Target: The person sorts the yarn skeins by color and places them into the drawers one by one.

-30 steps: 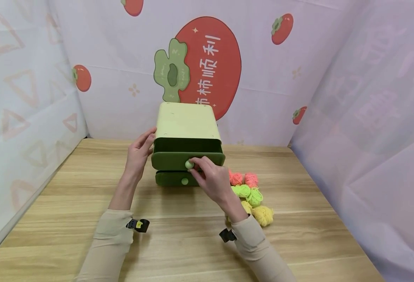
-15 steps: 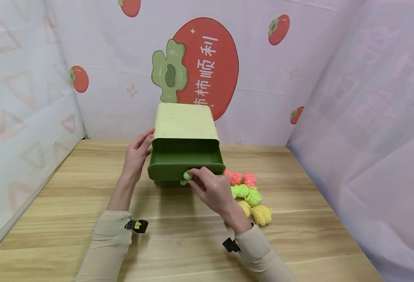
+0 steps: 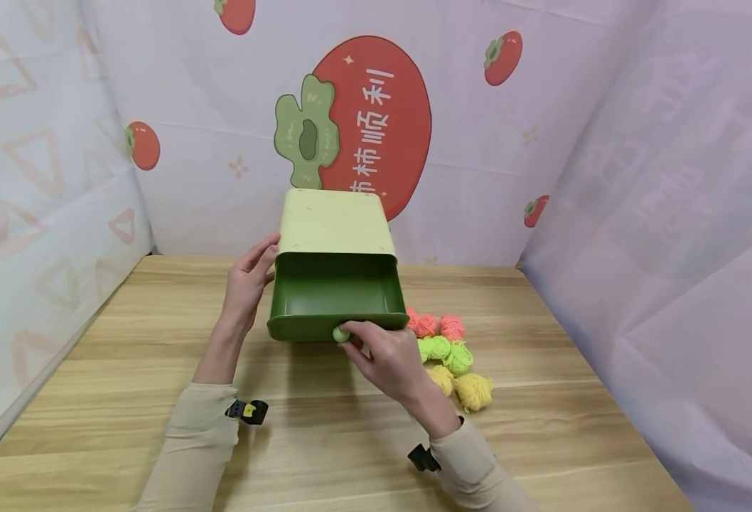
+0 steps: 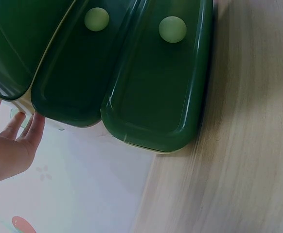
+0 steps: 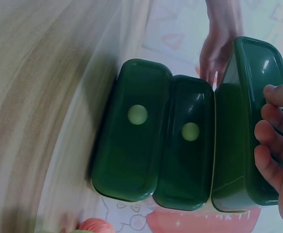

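A small cabinet [image 3: 337, 220] with a pale yellow casing stands on the table. Its green top drawer [image 3: 299, 328] is pulled well out, and the bare green floor inside shows. My right hand [image 3: 391, 359] pinches that drawer's round light-green knob [image 3: 340, 334] between thumb and fingers; the right wrist view hides this knob behind the hand. Against the casing's left side rests my left hand [image 3: 245, 288], its fingers [image 4: 32, 131] fairly straight. Below, the middle drawer [image 5: 183, 167] and bottom drawer [image 5: 124, 155] are pushed in, each with a round knob.
Right of the cabinet lie balls of yarn in rows: pink [image 3: 452, 328], bright green [image 3: 458, 358] and yellow [image 3: 474, 392]. They sit close to my right forearm. Behind the wooden table [image 3: 325, 441] hangs a printed cloth backdrop [image 3: 465, 142], with cloth sides left and right.
The top drawer has slid farther out toward me, with my right hand pulling its knob. It now covers the lower drawers in the head view. My left hand has stayed on the casing's side.
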### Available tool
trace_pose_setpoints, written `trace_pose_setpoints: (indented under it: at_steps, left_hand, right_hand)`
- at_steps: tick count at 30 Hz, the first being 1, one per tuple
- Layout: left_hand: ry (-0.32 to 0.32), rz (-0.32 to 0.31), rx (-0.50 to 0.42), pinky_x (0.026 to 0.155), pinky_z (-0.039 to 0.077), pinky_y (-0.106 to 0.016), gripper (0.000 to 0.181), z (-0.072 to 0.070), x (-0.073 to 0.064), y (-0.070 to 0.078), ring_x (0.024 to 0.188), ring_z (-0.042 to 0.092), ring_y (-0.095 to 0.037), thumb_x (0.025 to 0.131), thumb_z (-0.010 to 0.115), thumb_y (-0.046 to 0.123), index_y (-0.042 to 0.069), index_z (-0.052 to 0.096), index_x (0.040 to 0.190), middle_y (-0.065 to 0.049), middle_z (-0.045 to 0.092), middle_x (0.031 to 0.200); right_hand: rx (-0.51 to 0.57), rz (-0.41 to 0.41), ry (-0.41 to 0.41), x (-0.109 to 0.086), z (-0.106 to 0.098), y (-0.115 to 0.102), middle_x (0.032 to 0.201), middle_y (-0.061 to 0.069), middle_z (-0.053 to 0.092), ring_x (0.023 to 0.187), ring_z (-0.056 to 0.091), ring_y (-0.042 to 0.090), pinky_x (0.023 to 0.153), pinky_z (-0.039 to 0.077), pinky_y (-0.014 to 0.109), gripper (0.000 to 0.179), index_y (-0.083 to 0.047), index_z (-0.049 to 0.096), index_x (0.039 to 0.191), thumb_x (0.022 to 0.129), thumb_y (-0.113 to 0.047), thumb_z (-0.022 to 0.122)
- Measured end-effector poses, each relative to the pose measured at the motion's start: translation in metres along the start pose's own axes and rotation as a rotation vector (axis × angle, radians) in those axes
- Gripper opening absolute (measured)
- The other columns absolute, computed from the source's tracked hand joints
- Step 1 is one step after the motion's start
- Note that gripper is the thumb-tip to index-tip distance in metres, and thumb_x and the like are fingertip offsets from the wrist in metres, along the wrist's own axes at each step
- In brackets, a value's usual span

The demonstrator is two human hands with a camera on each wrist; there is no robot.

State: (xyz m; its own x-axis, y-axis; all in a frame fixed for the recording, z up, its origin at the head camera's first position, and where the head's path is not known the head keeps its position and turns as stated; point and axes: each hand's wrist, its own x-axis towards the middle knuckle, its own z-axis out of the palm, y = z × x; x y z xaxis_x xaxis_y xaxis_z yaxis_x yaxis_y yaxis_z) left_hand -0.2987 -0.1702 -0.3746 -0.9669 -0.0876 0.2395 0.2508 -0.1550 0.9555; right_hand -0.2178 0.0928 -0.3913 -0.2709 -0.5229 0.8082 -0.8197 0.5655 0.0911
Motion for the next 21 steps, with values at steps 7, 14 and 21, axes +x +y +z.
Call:
trace_pose_setpoints:
  at_steps: [7, 14, 21]
  left_hand:
    - [-0.005, 0.000, -0.025, 0.089, 0.052, -0.018, 0.052, 0.000, 0.000, -0.001, 0.131, 0.049, -0.006, 0.098, 0.063, 0.037, 0.016, 0.055, 0.144, 0.003, 0.049, 0.151]
    - [-0.010, 0.001, -0.030, 0.090, 0.052, -0.019, 0.052, 0.000, -0.001, 0.000, 0.130, 0.050, -0.005, 0.098, 0.063, 0.037, 0.015, 0.054, 0.144, 0.003, 0.049, 0.151]
    - [-0.009, 0.001, -0.023, 0.089, 0.051, -0.018, 0.052, 0.000, -0.001, 0.000, 0.131, 0.049, -0.006, 0.098, 0.063, 0.038, 0.016, 0.054, 0.144, 0.002, 0.048, 0.153]
  right_hand:
    - [0.003, 0.002, -0.017, -0.002, -0.003, -0.001, 0.074, -0.009, 0.068, 0.055, 0.058, -0.001, 0.044, 0.039, 0.012, 0.023, -0.013, 0.069, 0.108, 0.088, -0.023, 0.076]
    - [0.072, 0.014, -0.004, -0.002, -0.015, 0.003, 0.069, -0.007, 0.067, 0.049, 0.056, 0.001, 0.046, 0.040, 0.009, 0.019, -0.010, 0.069, 0.107, 0.096, -0.025, 0.068]
    - [0.069, 0.017, 0.010, -0.004, -0.026, 0.013, 0.066, -0.007, 0.066, 0.047, 0.053, 0.001, 0.045, 0.037, 0.007, 0.018, -0.009, 0.069, 0.107, 0.097, -0.024, 0.066]
